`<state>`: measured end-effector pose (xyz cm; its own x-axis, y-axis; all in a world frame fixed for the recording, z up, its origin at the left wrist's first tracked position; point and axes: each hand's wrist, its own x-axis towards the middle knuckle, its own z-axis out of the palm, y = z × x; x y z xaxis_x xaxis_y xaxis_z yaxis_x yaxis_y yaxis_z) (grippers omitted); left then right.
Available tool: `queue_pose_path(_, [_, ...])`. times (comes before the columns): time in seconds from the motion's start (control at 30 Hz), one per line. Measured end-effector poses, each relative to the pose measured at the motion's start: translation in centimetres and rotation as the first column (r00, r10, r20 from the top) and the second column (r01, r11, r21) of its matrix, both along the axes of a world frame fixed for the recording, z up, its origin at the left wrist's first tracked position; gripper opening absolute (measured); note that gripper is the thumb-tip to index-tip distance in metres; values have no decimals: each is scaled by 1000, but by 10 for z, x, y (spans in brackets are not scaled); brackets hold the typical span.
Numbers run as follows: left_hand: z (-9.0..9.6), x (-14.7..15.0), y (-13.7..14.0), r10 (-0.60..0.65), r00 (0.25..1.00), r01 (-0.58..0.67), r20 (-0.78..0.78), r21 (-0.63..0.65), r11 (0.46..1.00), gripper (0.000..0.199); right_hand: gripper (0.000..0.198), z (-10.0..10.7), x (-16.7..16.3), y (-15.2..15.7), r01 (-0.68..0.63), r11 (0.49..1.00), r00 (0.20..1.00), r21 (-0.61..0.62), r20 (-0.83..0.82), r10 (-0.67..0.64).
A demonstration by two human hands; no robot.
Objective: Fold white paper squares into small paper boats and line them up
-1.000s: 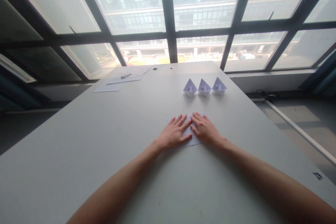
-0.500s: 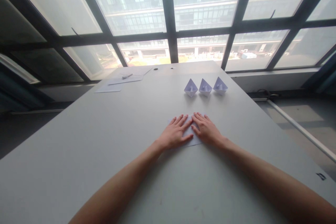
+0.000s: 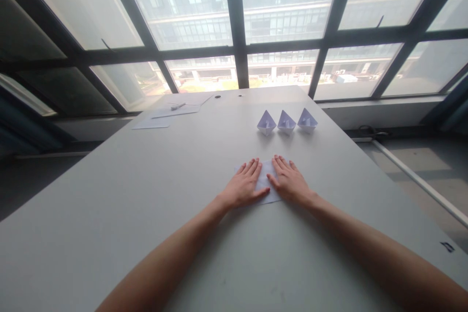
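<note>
- Far off at 10 o'clock from the paper (image 3: 262,180), counting the window (image 3: 281,5) as 12, I see loose sheets (image 3: 151,122) overlapping on the table (image 3: 109,195), with a pale object (image 3: 178,106) on top, too small to make out
- Close to 11 o'clock, dark holes (image 3: 218,97) sit near the far edge
- At the paper's 9 o'clock side the left hand (image 3: 243,185) lies palm down, fingers stretched and side by side, thumb out towards 3; it grips nothing
- The paper itself rests flat on the table, partly under both palms, its near edge showing at 6 o'clock; to my eye the step in hand is pressing it smooth, best done with even weight on each side, strokes from the middle outwards towards 9 and 3, and no sideways drag that would skew it
- At its 3 o'clock side the right hand (image 3: 288,180) is palm down too, fingers extended towards 11, clasping nothing
- Paper boats (image 3: 286,123) stand in a row at about 1 o'clock, well clear of the fingers
- A dark mark (image 3: 446,247) lies out at 4 o'clock
- Counted: at least two loose sheets, one pale object, two dark holes, two hands, one paper between them, three paper boats, one dark mark
</note>
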<state>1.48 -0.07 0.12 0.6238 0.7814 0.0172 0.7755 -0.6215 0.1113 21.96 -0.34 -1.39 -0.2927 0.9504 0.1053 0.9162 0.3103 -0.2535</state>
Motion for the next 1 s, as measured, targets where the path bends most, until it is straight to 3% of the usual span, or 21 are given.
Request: queue_pose_path(1.0, [1,0,0,5,1000,-5,-7,0,1000,89,64,1,0,-1,1,1000,1000,1,-14,-1])
